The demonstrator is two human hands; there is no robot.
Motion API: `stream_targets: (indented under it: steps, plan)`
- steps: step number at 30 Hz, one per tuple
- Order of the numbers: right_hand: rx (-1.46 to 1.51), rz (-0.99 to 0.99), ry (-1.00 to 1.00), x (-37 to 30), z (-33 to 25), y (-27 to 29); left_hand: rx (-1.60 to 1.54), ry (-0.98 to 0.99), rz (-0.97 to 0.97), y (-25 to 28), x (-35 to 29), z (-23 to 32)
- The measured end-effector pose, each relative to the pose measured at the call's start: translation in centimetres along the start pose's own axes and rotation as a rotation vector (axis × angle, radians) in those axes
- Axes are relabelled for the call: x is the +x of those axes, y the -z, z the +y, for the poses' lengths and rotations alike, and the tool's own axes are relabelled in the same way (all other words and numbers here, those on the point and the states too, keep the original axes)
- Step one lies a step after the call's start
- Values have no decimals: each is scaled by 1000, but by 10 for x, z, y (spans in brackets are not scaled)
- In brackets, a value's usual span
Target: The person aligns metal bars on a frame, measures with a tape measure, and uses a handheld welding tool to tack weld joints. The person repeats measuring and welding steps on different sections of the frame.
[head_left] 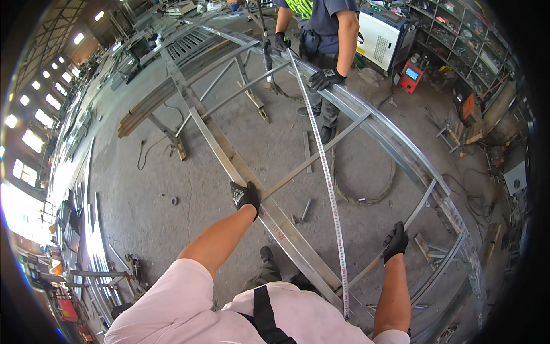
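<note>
A large welded metal frame (286,222) of long rails and crossbars spans the space in front of me. My left hand (246,196), in a black glove, is closed over the near left rail beside a crossbar joint. My right hand (395,241), also gloved, is wrapped round a slanting crossbar (421,205) on the right. Between my hands, a white tape measure (327,178) stretches diagonally across the frame, from the far rail toward my body. Neither of my hands touches it. Its far end lies near a co-worker's gloved hand (282,41).
The co-worker (321,28) stands beyond the far rail, the other gloved hand (325,79) on it. Metal stock (146,109) lies on a stand at left. A looped cable (366,199) lies on the floor. Right of it stand a red machine (411,75) and shelving (475,40).
</note>
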State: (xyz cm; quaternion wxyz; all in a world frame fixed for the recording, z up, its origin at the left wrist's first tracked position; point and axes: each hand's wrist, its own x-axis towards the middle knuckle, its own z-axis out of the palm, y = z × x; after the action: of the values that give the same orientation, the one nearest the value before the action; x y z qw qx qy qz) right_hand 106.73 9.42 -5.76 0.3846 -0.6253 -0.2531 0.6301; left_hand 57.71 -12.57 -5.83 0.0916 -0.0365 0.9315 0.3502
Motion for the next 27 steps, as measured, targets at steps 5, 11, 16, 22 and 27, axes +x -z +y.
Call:
stream_targets:
  steps: [5,11,16,22,27]
  plan:
    - [-3,12,0,-3,-1,-2,-13,36,-10,1,-2,3]
    - [-6,21,-16,-3,-3,-3,-3,45,0,3,-5,7]
    - [-13,20,-11,-4,-3,-3,-11,33,2,3,-3,5]
    - [-13,27,-12,-3,-3,-3,12,16,20,-1,0,2]
    - [-9,9,-5,-3,-2,-2,-14,21,24,-4,3,-2]
